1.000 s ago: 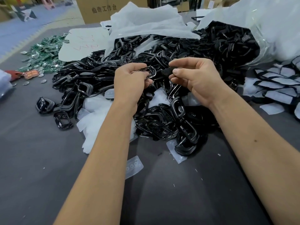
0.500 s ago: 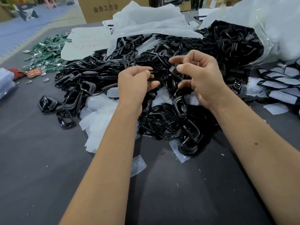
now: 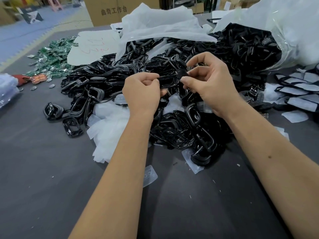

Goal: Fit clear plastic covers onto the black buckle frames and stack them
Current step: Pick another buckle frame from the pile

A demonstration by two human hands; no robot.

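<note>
Head view, both forearms reaching over dark table (image 3: 51, 187). Left hand (image 3: 141, 92) curling fingers round one end of black buckle frame (image 3: 168, 80), held above big heap of loose frames (image 3: 181, 126). Right hand (image 3: 212, 83) pinching frame's other end between thumb and fingertips. Clear cover on held frame: cannot tell. Spare clear plastic covers (image 3: 150, 175) lying on table near heap. Bag of frames (image 3: 245, 49) spilling at back right. No finished stack showing; judging task barely begun, nearly all frames left.
</note>
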